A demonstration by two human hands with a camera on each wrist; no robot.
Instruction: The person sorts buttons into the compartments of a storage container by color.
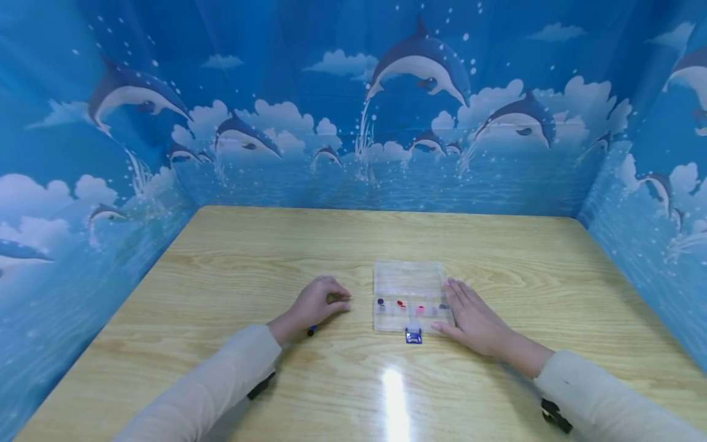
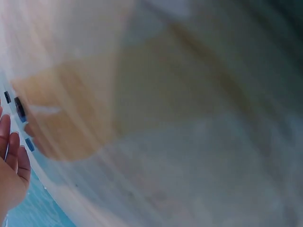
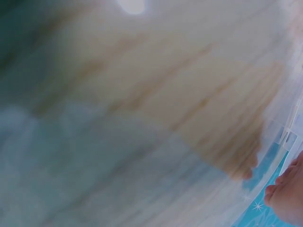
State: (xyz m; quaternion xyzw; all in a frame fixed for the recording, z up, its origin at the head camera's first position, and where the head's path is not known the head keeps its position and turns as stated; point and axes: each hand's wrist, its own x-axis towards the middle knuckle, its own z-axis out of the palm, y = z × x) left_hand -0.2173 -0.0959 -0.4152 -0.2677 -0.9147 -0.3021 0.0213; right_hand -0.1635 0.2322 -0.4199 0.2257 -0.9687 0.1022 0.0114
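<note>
A clear plastic compartment box (image 1: 409,279) lies on the table with its lid folded back and a blue latch (image 1: 413,336) at its front. Small dark blue, red and pink pieces sit in its compartments. My right hand (image 1: 472,322) rests along the box's right side, fingers straight, thumb at the front edge. To the left of the box, my left hand (image 1: 320,299) hovers or rests near the table with loosely bent fingers; no held thing shows between them. A small blue and black piece (image 1: 312,331) lies by the left wrist. Small dark pieces (image 2: 19,109) appear near the left fingers.
The wood-grain table (image 1: 265,239) has a bright light reflection near its front. A blue dolphin-print curtain (image 1: 331,92) stands behind it and along both sides. Dark straps (image 1: 555,416) show on the wrists.
</note>
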